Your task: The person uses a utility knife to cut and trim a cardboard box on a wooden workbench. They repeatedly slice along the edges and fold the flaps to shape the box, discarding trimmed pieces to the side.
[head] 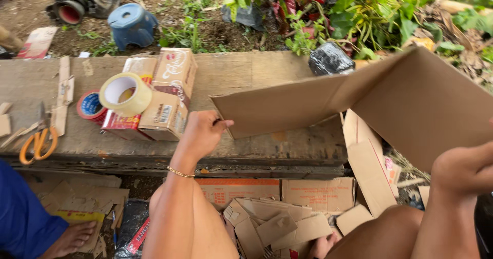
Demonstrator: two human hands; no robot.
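Observation:
A large brown cardboard sheet (390,97), bent along a fold, is held up over the right end of a wooden plank bench (246,74). My left hand (203,133) pinches the sheet's lower left corner. My right hand (465,166) grips its lower right edge, fingers curled around the board. My knees show below, and scrap cardboard pieces (277,223) lie on the ground between them.
On the bench's left part stand small cardboard boxes (167,94), a beige tape roll (126,93), a red-and-blue tape roll (91,106) and orange-handled scissors (38,143). Another person's blue sleeve and bare foot (72,238) are at lower left. Plants, a blue stool (131,25) and stacked pots lie beyond.

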